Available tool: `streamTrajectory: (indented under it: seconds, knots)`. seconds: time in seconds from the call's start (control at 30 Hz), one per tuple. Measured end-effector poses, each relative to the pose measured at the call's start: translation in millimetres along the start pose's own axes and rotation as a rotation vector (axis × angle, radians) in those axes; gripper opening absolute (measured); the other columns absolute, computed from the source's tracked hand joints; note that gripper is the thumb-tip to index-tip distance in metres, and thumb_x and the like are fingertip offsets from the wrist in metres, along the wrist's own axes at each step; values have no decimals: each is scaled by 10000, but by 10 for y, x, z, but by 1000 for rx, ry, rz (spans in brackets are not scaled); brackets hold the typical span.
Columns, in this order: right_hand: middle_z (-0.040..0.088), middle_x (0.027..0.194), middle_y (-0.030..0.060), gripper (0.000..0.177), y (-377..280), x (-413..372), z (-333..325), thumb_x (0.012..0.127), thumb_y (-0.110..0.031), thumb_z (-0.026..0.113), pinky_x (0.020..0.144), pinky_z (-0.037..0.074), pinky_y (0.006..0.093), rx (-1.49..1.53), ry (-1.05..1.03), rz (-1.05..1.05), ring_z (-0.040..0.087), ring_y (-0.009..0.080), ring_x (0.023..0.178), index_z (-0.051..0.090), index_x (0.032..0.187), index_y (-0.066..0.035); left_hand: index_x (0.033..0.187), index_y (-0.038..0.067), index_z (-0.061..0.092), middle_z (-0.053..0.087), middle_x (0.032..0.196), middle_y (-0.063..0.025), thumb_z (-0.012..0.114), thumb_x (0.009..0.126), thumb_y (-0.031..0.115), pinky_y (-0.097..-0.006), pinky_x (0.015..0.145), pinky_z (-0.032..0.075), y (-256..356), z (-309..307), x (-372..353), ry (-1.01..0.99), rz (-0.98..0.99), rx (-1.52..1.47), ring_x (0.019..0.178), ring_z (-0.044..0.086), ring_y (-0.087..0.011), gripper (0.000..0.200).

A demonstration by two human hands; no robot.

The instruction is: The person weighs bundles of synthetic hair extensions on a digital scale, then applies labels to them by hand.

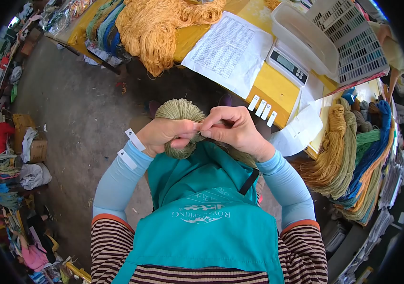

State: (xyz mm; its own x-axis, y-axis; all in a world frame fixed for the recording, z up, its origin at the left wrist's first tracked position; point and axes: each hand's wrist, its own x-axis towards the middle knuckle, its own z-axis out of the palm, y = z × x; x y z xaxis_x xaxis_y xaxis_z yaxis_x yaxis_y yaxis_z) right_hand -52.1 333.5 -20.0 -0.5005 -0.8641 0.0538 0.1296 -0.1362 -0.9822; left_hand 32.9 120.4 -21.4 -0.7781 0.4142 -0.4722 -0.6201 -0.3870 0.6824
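Note:
A bundled skein of olive-green yarn [179, 110] is held in front of my apron. My left hand [166, 134] is closed at the skein, its thumb and forefinger pressed together. My right hand [236, 128] is closed in a pinch, its fingertips meeting those of the left. What lies between the right fingertips is too small to make out. More olive-green yarn shows below the right wrist. Two white number labels [131, 150] are stuck on my left sleeve by the wrist.
Ahead, a yellow-topped table [270, 94] bears orange yarn [152, 35], a printed sheet [228, 49], a digital scale [287, 65] with a plastic tub [306, 38], and several white labels [261, 108]. Colored skeins [349, 146] hang at right. A cardboard box [37, 147] stands at left.

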Motion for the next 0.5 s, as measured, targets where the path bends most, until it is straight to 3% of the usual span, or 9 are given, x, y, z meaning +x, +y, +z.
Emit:
streamTrajectory:
  seconds: [0.2,0.27,0.3,0.4,0.5]
  knots:
    - [676,869,-7,92,170,0,208,872,32,673,705,474,179,308,289,-30,588,30,788,674,948,-21,825,88,579,490,671,40,563,957,207,-217,461,358,-80,187,3,69,140,16,529,419,-53,179]
    - [666,852,-18,103,155,-3,270,883,29,662,696,456,172,366,414,-5,576,25,777,658,975,-17,774,94,540,493,648,23,552,962,216,-227,462,369,-150,318,-13,252,343,143,501,439,-69,224]
    - [666,852,-18,103,169,-4,290,883,29,662,696,456,172,366,415,-5,576,25,777,658,975,-17,780,88,551,494,630,16,550,965,214,-231,457,371,-130,417,-36,297,355,66,484,451,-75,224]
    - [629,785,-36,164,193,-38,331,885,9,669,623,424,184,120,477,-93,537,17,714,632,1040,-28,776,89,553,488,627,22,562,974,223,-235,450,369,-167,441,-9,341,364,38,486,444,-72,239]
    - [532,657,-14,369,186,-118,273,830,-12,718,492,365,240,-403,484,-192,473,41,574,579,1167,-63,783,91,562,483,622,28,588,975,230,-233,447,367,-154,439,8,350,281,7,493,444,-69,238]
